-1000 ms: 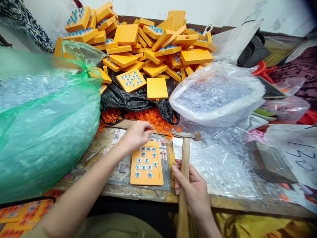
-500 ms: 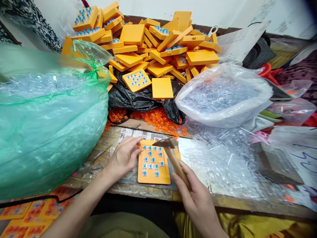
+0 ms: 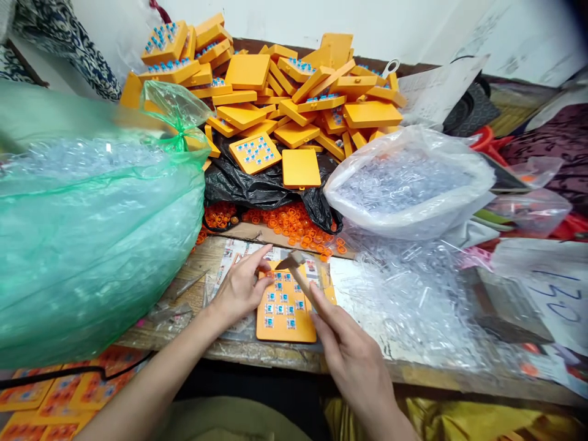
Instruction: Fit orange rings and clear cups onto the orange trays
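Grasping hammer (image 3: 296, 258) in right fingers (image 3: 327, 307), curling left fingers (image 3: 254, 260), with hold unclear, at eleven o'clock on orange panel (image 3: 305, 321) flat on surface (image 3: 239, 353); best to tap squarely, clear of skin.

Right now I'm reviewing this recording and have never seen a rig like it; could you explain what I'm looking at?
There is no robot here: a person works with two bare hands. Every picture comes from one camera worn on the head, looking forward and down.

On the wooden bench lies a flat orange panel fitted with small blue-and-clear pieces. The right hand grips a hammer, its head above the panel's upper part. The left hand is at the panel's upper left; whether its fingers pinch anything is unclear.

Behind are loose orange rings and a heap of similar panels. A green bag and a white bag hold clear pieces.
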The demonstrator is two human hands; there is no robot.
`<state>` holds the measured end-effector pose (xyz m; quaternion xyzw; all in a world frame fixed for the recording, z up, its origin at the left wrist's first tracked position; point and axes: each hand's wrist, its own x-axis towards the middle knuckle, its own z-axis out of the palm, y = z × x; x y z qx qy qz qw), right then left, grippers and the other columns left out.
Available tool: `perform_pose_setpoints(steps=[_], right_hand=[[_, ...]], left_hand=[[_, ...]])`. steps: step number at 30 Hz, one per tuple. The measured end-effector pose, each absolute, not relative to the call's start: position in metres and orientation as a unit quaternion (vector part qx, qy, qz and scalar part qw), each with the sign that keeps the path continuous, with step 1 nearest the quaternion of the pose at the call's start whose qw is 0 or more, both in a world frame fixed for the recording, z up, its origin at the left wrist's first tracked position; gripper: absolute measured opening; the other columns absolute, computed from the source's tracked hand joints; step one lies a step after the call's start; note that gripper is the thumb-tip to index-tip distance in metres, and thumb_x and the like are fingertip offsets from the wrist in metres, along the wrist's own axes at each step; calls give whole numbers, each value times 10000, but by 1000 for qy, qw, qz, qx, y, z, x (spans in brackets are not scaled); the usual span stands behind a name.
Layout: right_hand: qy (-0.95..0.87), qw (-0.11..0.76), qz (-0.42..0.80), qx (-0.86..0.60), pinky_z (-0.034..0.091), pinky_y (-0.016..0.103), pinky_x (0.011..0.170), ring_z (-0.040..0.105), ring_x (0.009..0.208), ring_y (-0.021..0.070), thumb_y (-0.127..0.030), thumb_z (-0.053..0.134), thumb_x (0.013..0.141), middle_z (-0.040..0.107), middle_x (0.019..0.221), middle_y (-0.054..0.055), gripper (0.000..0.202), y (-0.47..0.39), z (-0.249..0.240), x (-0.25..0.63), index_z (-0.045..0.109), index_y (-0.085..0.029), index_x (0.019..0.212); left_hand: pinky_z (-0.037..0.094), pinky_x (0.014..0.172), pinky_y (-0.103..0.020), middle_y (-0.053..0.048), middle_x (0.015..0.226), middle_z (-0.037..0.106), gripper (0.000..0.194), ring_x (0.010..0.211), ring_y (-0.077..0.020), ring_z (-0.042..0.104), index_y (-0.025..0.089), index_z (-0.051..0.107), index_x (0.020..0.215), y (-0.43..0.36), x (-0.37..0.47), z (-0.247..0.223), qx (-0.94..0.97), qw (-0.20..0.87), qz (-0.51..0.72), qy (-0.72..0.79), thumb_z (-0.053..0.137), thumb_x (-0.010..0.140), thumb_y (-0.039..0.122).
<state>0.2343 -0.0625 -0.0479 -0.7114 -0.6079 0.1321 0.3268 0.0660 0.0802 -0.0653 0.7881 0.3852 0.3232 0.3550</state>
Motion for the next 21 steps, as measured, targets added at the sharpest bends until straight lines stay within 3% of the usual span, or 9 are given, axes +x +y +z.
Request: perform_pose_setpoints(steps=[2, 3, 6, 8, 10, 16, 21], right_hand=[[-538, 402, 158, -724, 555, 290, 797, 672, 1021, 224, -344, 506, 926, 682, 1201, 63, 435, -64, -55, 238, 550, -291, 1355], [-493, 437, 172, -732, 559, 295, 779, 674, 1004, 229, -382, 541, 903, 672, 1219, 71, 455, -65, -58, 240, 566, -271, 1343], [-360, 500, 253, -746, 526, 258, 514, 630, 590, 152, -463, 624, 834, 722, 933, 51, 601, -68, -68, 245, 520, -243, 1384], [-301, 526, 306, -734, 440, 222, 403, 477, 426, 95, -473, 664, 804, 661, 718, -14, 683, -70, -71, 247, 469, -250, 1419], [-272, 548, 327, -721, 409, 204, 391, 423, 411, 76, -467, 691, 787, 615, 660, -42, 719, -71, -71, 247, 449, -255, 1430], [-249, 573, 346, -700, 397, 193, 394, 418, 420, 65, -460, 708, 774, 624, 682, -34, 732, -71, -68, 246, 458, -232, 1422], [-287, 544, 341, -711, 418, 208, 372, 439, 391, 73, -468, 683, 785, 663, 696, -10, 703, -69, -65, 248, 489, -193, 1402]], left_hand=[[547, 803, -335, -75, 998, 708, 510, 852, -184, 665, 140, 551, 1268, 88, 67, -59, 781, 361, 316, 400, 670, 773, 175], [548, 805, -325, -90, 1035, 707, 424, 882, -189, 666, 131, 604, 1200, 94, 70, -55, 786, 347, 311, 406, 667, 785, 194], [516, 886, -317, -103, 1058, 716, 188, 971, -190, 655, 127, 710, 982, 116, 91, -46, 823, 289, 283, 399, 576, 861, 179], [505, 901, -316, -83, 992, 738, 171, 948, -188, 663, 145, 733, 922, 131, 112, -43, 844, 283, 249, 381, 579, 848, 143], [510, 878, -325, -73, 944, 748, 161, 910, -201, 672, 161, 748, 890, 142, 131, -43, 857, 287, 215, 370, 618, 804, 120], [512, 802, -310, -75, 847, 733, 191, 821, -203, 669, 163, 753, 856, 154, 148, -50, 870, 279, 167, 371, 587, 785, 102], [503, 820, -334, -90, 864, 686, 185, 856, -222, 641, 138, 739, 783, 155, 140, -50, 872, 270, 167, 373, 572, 758, 65]])
